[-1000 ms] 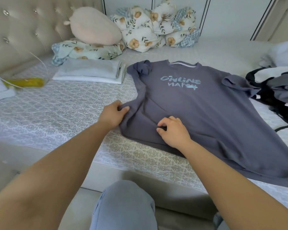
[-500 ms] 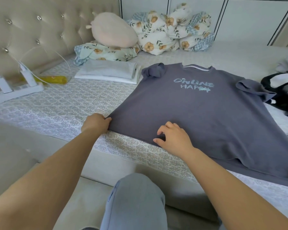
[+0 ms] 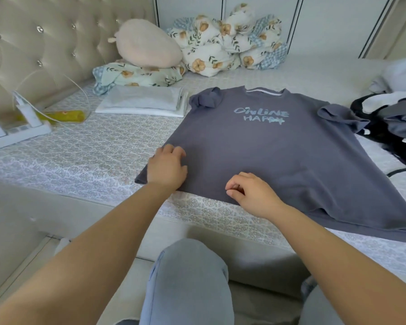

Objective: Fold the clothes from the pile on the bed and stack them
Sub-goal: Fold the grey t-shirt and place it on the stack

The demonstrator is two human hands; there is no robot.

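- A grey T-shirt (image 3: 279, 156) lies print-up on the bed (image 3: 85, 151), collar toward the far edge, hem along the near edge.
- The left hand (image 3: 167, 170) rests flat at the hem's left corner; the right hand (image 3: 251, 195), loosely curled and holding nothing, sits mid-hem.

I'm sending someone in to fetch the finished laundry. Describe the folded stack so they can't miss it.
Start at the tufted headboard on the left and look along the bed to the pink plush cushion. Just in front of it lies the folded stack, left of the grey T-shirt. It alone is pale, flat and neatly squared.
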